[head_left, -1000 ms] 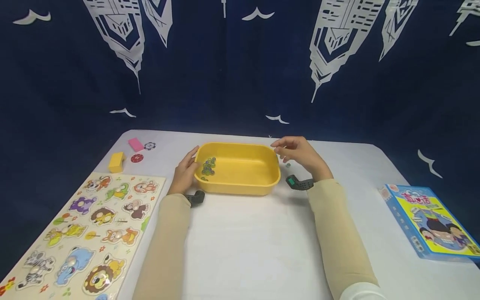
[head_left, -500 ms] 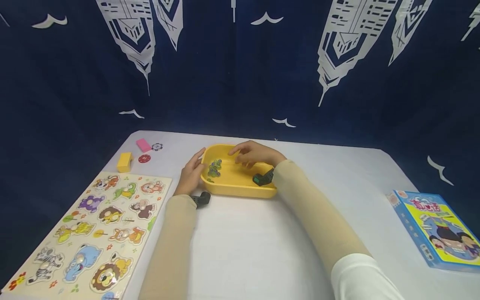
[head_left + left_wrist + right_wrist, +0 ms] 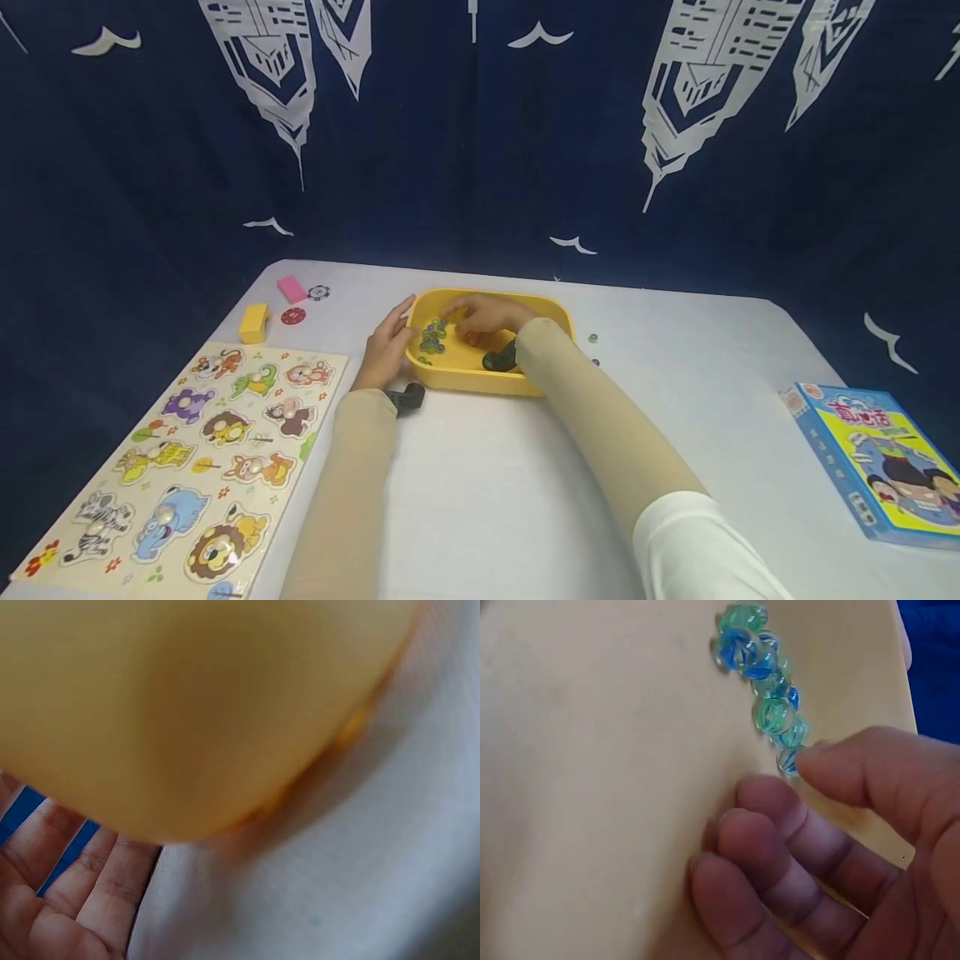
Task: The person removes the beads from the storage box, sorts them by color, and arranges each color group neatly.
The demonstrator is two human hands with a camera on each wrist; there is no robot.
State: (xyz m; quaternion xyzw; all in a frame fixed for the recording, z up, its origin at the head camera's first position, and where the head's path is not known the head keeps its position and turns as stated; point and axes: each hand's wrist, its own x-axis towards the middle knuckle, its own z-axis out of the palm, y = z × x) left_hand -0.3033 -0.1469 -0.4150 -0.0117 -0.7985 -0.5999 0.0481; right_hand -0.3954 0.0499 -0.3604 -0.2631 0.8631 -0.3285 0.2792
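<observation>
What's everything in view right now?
Tray: one, yellow, far middle
Tray marbles: several, green and blue, left end
Loose marbles: two, green, bluish, tray's right
Puzzle board: one, cream, left
Yellow block: one, yellow, beyond board
Pink block: one, pink, far left
Red chip: one, red, far left
Patterned chip: one, black-white, far left
Game box: one, blue-yellow, right
Table: one, white, below
Backdrop: one, navy and white, behind
Wrist devices: two, black, wrists
Sleeves: two, beige, right part-white, arms
Left hand: one, bare, tray's left end
Right hand: one, bare, inside tray
</observation>
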